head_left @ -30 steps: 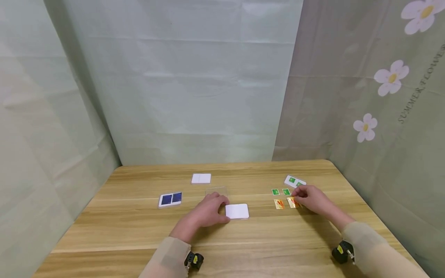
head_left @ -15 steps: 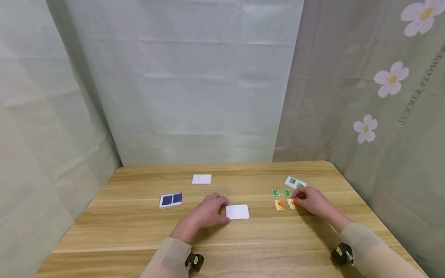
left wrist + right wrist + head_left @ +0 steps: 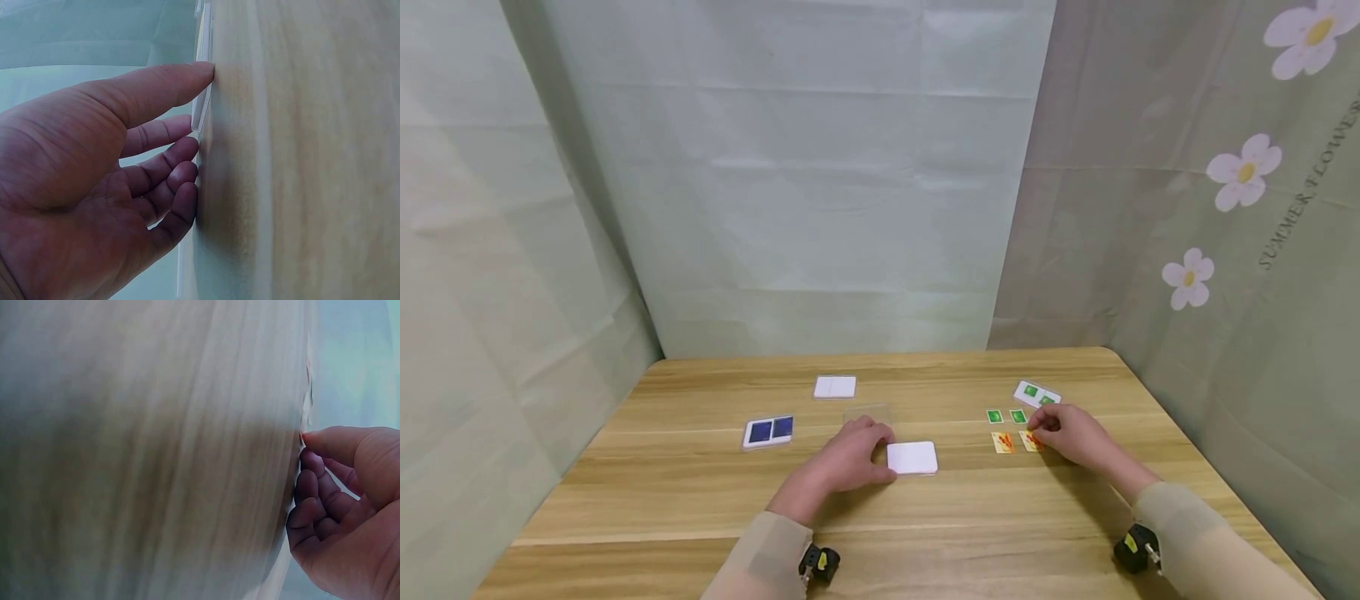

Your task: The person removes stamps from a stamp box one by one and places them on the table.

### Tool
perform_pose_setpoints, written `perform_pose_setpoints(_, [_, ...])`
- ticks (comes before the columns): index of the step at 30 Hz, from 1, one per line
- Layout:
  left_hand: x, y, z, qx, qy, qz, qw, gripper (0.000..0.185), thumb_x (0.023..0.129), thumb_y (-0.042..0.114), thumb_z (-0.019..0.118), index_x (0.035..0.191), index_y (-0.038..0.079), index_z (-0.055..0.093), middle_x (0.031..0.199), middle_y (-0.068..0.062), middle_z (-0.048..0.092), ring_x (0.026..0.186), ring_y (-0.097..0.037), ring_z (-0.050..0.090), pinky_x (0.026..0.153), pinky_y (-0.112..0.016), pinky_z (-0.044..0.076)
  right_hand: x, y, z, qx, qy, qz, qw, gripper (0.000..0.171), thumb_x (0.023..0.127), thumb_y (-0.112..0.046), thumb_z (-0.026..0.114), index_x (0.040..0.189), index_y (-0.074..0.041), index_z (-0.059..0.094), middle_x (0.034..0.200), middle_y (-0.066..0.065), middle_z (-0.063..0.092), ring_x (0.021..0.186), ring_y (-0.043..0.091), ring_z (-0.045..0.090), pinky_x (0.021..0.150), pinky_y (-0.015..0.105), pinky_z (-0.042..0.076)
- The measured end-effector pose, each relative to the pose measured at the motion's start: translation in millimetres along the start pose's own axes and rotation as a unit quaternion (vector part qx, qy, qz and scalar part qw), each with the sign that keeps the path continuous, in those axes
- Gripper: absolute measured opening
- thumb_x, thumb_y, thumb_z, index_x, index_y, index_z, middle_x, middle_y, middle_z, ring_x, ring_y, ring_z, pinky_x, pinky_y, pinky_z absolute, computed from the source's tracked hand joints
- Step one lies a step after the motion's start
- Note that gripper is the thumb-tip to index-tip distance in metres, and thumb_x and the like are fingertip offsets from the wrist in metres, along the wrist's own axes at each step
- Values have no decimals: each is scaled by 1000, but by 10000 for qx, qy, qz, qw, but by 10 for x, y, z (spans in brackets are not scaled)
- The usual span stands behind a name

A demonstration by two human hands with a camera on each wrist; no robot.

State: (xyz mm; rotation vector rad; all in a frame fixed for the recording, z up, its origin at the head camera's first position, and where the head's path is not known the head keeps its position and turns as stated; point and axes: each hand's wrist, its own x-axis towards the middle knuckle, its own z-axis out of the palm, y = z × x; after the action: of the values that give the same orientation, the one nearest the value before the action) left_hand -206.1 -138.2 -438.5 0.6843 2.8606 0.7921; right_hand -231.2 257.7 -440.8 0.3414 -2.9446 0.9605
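Observation:
My left hand (image 3: 852, 454) holds the left edge of a white rounded card (image 3: 913, 457) flat on the table, thumb at the near corner and index finger at the far one. The left wrist view shows the card's thin edge (image 3: 201, 106) between that thumb and index finger. On the right, my right hand (image 3: 1072, 432) pinches at an orange stamp-like square (image 3: 1028, 441) with thumb and index finger, partly covering it. A second orange square (image 3: 1002, 442) lies to its left. Two green squares with white borders, one left (image 3: 995, 416) and one right (image 3: 1018, 416), lie just behind.
A white card bearing two green squares (image 3: 1031, 390) lies behind my right hand. To the left is a card with two dark blue panels (image 3: 761, 431), and farther back another white card (image 3: 834, 387). A clear plastic piece (image 3: 880, 412) lies behind my left hand. Cloth (image 3: 820, 208) hangs behind the wooden table (image 3: 647, 508).
My right fingertips have shifted very slightly over the orange square, with more of its top edge uncovered. My left hand and the cards stay where they were.

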Motion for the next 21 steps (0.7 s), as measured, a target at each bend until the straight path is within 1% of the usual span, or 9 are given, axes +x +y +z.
perform_pose_setpoints(7, [1, -11, 0, -6, -14, 7, 10000, 46, 89, 24, 95, 126, 7, 73, 123, -8, 64, 109, -26, 54, 100, -49, 54, 11, -29, -28, 127, 154, -84, 9998, 5, 101, -8, 78, 104, -5, 75, 97, 2, 70, 88, 19, 59, 79, 37, 52])
perform_pose_setpoints(12, [-1, -3, -9, -12, -14, 23, 10000, 46, 89, 24, 95, 125, 7, 74, 122, -8, 64, 108, -26, 54, 99, -49, 54, 28, -181, -25, 282, 173, -189, 9993, 8, 101, -8, 78, 107, -2, 75, 98, 3, 72, 89, 18, 61, 78, 35, 53])
perform_pose_setpoints(16, [3, -7, -10, -21, -9, 49, 10000, 45, 89, 24, 95, 125, 7, 74, 123, -8, 64, 109, -26, 54, 100, -49, 53, 35, -338, 28, 500, 95, -283, 9983, 8, 102, -6, 77, 109, -1, 77, 98, 2, 72, 89, 18, 62, 75, 31, 52])
perform_pose_setpoints(21, [7, -10, -5, -30, -19, 65, 10000, 45, 89, 24, 95, 125, 7, 74, 125, -9, 65, 110, -26, 54, 101, -50, 53, 21, -500, 140, 870, -142, -412, 9953, 10, 103, -6, 75, 111, -1, 76, 96, 2, 70, 88, 19, 61, 70, 28, 51])
